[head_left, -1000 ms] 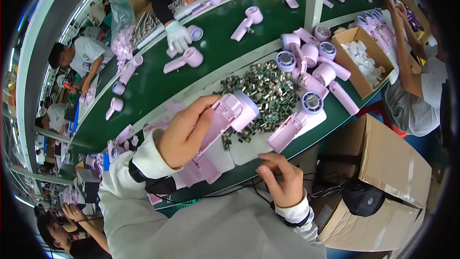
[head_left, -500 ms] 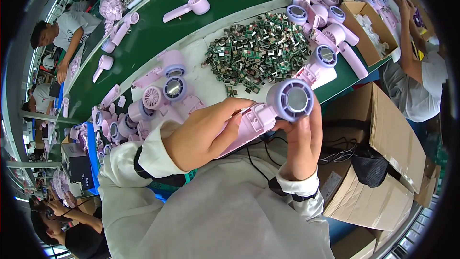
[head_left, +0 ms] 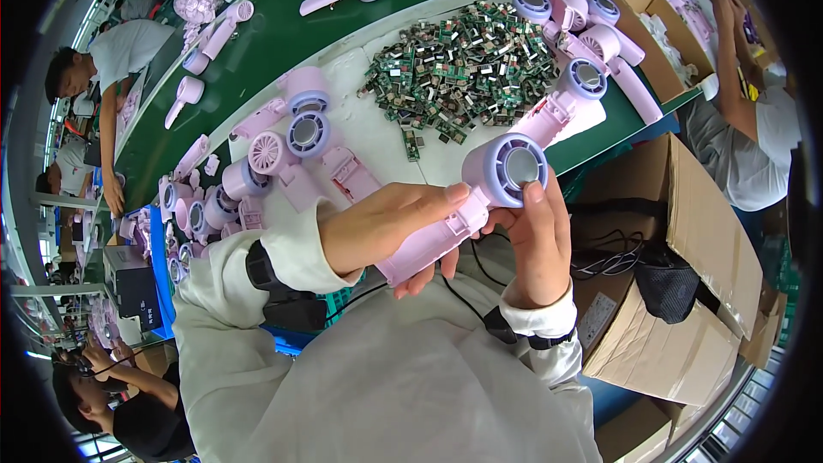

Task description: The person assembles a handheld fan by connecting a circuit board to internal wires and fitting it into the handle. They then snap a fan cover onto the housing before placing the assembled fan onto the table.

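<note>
A pink handheld fan (head_left: 429,245) with a lilac ring round its head lies tilted between my two hands, its handle hollow side up. My left hand (head_left: 369,227) wraps the handle, thumb stretched along it toward the head. My right hand (head_left: 542,244) grips the round head by its rim, thumb on the front. Just beyond the head, another pink fan (head_left: 553,116) rests on the tray edge with its handle uncovered. Left of my hands lie several more fan bodies (head_left: 273,154) and a loose open handle shell (head_left: 350,173).
A heap of small green circuit boards (head_left: 463,73) covers the white tray (head_left: 343,77). More fans (head_left: 591,30) are piled at the far right, beside an open carton (head_left: 664,51). A large cardboard box (head_left: 677,291) stands at my right. Co-workers sit at both sides.
The fan in my hands has shifted slightly left and turned, showing more of its handle. My left thumb has moved up toward the head. The co-worker at far left has lowered an arm.
</note>
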### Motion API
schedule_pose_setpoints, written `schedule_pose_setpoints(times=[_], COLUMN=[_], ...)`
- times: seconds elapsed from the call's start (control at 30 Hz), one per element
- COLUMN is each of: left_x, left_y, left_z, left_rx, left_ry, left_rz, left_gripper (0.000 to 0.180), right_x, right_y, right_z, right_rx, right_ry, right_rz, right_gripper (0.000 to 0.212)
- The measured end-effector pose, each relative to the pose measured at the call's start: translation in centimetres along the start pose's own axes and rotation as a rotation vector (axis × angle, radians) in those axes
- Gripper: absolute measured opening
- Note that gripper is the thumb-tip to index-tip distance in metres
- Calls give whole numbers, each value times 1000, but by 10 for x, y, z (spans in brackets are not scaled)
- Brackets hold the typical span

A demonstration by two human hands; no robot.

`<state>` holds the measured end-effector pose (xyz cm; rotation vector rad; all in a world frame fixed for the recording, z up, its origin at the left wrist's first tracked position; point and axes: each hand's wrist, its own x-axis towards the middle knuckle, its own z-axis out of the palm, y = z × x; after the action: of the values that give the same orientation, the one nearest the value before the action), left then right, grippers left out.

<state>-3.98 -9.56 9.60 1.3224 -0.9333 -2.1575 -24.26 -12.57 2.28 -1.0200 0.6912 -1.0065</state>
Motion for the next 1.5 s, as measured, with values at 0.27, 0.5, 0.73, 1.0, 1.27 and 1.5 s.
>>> schedule_pose_setpoints(times=[0.27, 0.5, 0.73, 1.0, 1.27, 1.5], left_x=[3, 0, -21, -168, -341, -468], left_y=[-10, -6, -8, -57, -212, -429], left_z=[11, 14, 14, -1, 8, -98], left_rx=[32, -147, -295, 0, -53, -542], left_ry=[20, 23, 79, 883, 2068, 2294], left_rz=[155, 72, 88, 901, 956, 320], left_gripper=[51, 55, 63, 64, 61, 68], right_x=[-2, -4, -2, 3, 24, 22], right_y=[-1, -4, -4, 13, 23, 38], right_z=[0, 6, 22, -23, -9, -15], right_rx=[-81, -76, -50, -305, -288, -351], right_ry=[-7, -23, -115, -137, -421, -285], right_rz=[2, -48, -98, -68, -139, -110], right_gripper=[53, 53, 60, 47, 41, 36])
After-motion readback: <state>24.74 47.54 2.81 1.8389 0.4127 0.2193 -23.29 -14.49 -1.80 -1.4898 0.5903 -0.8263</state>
